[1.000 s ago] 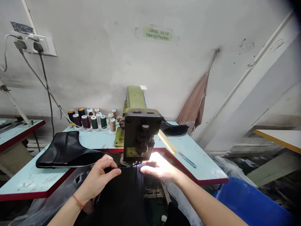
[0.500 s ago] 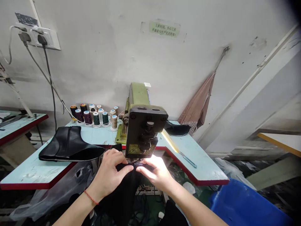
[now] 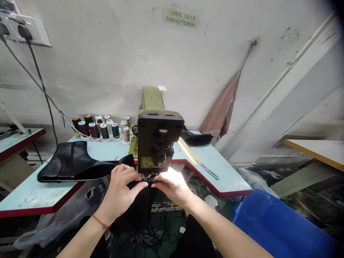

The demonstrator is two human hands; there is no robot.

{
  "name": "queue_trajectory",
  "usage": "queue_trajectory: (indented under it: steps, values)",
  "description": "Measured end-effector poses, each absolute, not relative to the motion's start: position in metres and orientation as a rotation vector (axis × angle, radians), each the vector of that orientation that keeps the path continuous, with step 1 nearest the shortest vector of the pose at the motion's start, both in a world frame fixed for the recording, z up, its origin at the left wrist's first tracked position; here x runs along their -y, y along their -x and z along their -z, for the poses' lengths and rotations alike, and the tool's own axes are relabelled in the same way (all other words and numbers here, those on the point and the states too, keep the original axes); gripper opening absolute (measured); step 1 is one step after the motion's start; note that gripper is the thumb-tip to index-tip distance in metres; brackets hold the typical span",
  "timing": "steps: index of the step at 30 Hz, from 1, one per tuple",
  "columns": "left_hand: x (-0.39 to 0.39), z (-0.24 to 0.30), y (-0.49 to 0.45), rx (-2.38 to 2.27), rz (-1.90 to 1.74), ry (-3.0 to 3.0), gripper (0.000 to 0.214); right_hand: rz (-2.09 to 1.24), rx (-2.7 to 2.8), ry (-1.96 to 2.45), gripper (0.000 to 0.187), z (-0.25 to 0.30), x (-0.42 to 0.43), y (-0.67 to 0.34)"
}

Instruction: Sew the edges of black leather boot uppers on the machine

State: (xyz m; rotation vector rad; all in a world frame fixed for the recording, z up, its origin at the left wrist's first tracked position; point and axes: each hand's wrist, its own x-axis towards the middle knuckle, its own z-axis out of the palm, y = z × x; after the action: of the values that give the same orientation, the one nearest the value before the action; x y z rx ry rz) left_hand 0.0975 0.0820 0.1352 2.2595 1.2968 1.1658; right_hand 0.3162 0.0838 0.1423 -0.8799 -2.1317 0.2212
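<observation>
Pale-blue table [image 3: 228, 181] supports the machine [image 3: 150, 127] beside a scuffed wall [image 3: 107, 68].

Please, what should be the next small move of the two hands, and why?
Probably the left hand and right hand should guide the black material a little, slowly and evenly, under the head of the sewing machine. Both hands pinch its upper edge close together, right at the head's lower end, so a small, steady feed seems suitable.
</observation>
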Motion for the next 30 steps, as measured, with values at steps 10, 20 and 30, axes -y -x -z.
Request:
queue_trajectory:
  steps: [10,20,30]
  values:
    - [-0.077,-0.136,-0.098,-1.346,-1.058,-1.986,0.026,-1.008,1.835,1.225,0.017,-0.171,-0.082,-0.307]
    - [-0.079,-0.129,-0.103,-1.237,-1.093,-1.833,0.028,-1.146,1.722,1.222,0.031,-0.171,-0.082,-0.306]
    - [-0.074,-0.123,-0.100,-1.225,-1.182,-1.771,0.028,-1.267,1.598,1.131,0.021,-0.168,-0.078,-0.310]
